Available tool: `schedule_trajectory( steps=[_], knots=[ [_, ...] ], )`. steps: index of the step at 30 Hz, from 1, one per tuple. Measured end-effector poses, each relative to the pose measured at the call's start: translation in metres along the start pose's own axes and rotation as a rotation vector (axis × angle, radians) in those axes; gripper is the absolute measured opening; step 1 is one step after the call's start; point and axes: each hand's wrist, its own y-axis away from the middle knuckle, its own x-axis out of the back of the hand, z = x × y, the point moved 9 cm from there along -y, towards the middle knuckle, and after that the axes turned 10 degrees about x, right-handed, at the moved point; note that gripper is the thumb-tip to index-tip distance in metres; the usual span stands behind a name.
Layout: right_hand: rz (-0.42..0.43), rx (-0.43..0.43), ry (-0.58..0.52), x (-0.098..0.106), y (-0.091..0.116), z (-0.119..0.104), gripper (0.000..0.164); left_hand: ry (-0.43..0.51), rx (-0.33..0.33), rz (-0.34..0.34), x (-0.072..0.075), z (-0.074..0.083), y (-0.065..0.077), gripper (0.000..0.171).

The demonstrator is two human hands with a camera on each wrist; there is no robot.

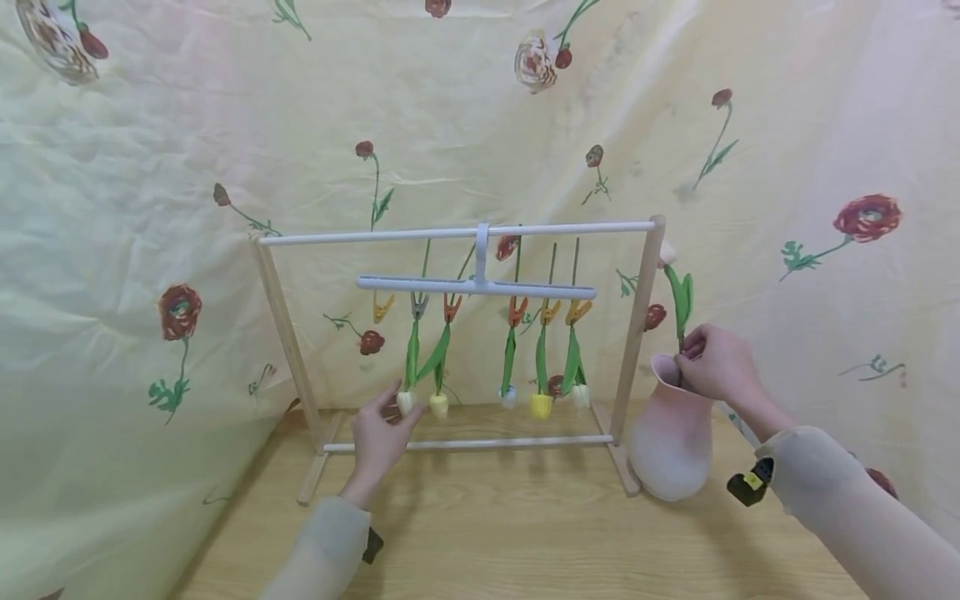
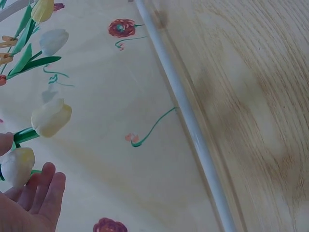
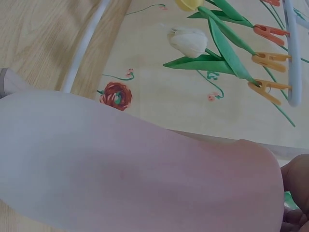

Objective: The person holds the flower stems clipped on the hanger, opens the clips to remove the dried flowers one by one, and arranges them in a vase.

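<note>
In the head view, my left hand [image 1: 381, 435] is at the leftmost hanging white tulip [image 1: 406, 403], thumb and fingers on either side of its bloom. The left wrist view shows this white tulip [image 2: 18, 166] between the thumb and the loosely extended fingers [image 2: 52, 195]; a cream tulip [image 2: 51, 118] hangs beside it. My right hand [image 1: 716, 362] pinches the stem of a pale tulip [image 1: 681, 300] at the mouth of a pink-and-white vase [image 1: 670, 442]. The stem's lower end is hidden by the vase. In the right wrist view, the vase [image 3: 135, 164] covers most of that hand.
A wooden rack with a white top bar [image 1: 375, 236] carries a pale hanger [image 1: 450, 286]. Tulips hang head-down from its coloured clips, including a yellow tulip [image 1: 541, 406]. The leftmost orange clip [image 1: 383, 309] holds no flower. Floral cloth [image 1: 322, 108] backs the wooden table [image 1: 510, 533].
</note>
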Motion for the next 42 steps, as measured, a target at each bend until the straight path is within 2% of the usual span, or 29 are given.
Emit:
schedule_trajectory(
  steps=[7, 13, 19, 24, 28, 35, 42],
  knots=[
    [-0.032, -0.003, 0.004, -0.004, 0.002, 0.000, 0.026, 0.011, 0.022, 0.001, 0.002, 0.002, 0.000, 0.054],
    [-0.048, -0.008, -0.018, -0.009, 0.006, 0.001, 0.025, 0.006, 0.011, 0.010, 0.003, 0.005, 0.000, 0.049],
    [-0.022, 0.024, 0.014, -0.007, 0.009, -0.001, 0.023, -0.006, 0.000, 0.014, 0.003, 0.005, 0.001, 0.046],
    [0.014, 0.029, 0.028, 0.001, 0.011, -0.005, 0.024, -0.001, 0.018, 0.016, 0.003, 0.005, 0.000, 0.044],
    [0.056, 0.051, 0.056, 0.010, 0.010, -0.015, 0.021, 0.003, 0.030, 0.015, 0.002, 0.006, -0.002, 0.043],
    [0.085, 0.080, 0.057, 0.020, 0.011, -0.034, 0.018, 0.002, 0.001, 0.021, 0.001, 0.009, -0.005, 0.039],
    [0.124, 0.142, 0.051, 0.027, 0.011, -0.065, 0.014, -0.013, 0.033, 0.027, 0.001, 0.006, -0.007, 0.031]
  ],
)
